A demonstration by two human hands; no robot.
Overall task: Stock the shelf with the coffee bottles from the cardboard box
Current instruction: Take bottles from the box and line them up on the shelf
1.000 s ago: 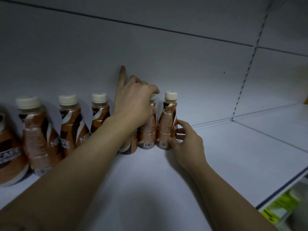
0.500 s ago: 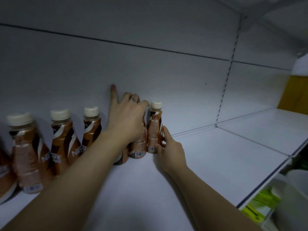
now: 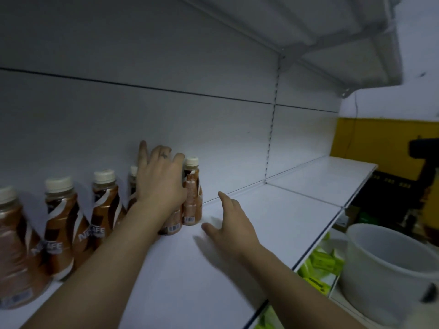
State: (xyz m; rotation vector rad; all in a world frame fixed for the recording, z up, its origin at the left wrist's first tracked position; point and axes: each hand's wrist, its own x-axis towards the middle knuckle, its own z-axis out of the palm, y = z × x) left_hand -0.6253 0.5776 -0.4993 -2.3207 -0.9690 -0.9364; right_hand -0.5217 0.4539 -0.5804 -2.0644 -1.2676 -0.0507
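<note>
A row of brown coffee bottles with cream caps stands along the back of the white shelf (image 3: 273, 222). The rightmost bottle (image 3: 192, 198) stands upright by itself. My left hand (image 3: 160, 184) wraps over the bottle next to it (image 3: 173, 225), of which only the base shows; the index finger points up the back wall. More bottles (image 3: 105, 203) (image 3: 60, 224) continue to the left. My right hand (image 3: 231, 224) hovers over the shelf just right of the row, fingers apart, touching no bottle. The cardboard box is out of sight.
A shelf board (image 3: 332, 32) overhangs at the top right. Below the shelf's front edge lie green packets (image 3: 323, 262) and a large white bucket (image 3: 389, 269). A yellow panel (image 3: 370, 143) stands at the far right. The shelf stretches bare to the right of the bottles.
My right hand has let go of the rightmost bottle and pulled back to the right with its fingers spread. My left hand stays over its bottle. The view has swung to the right.
</note>
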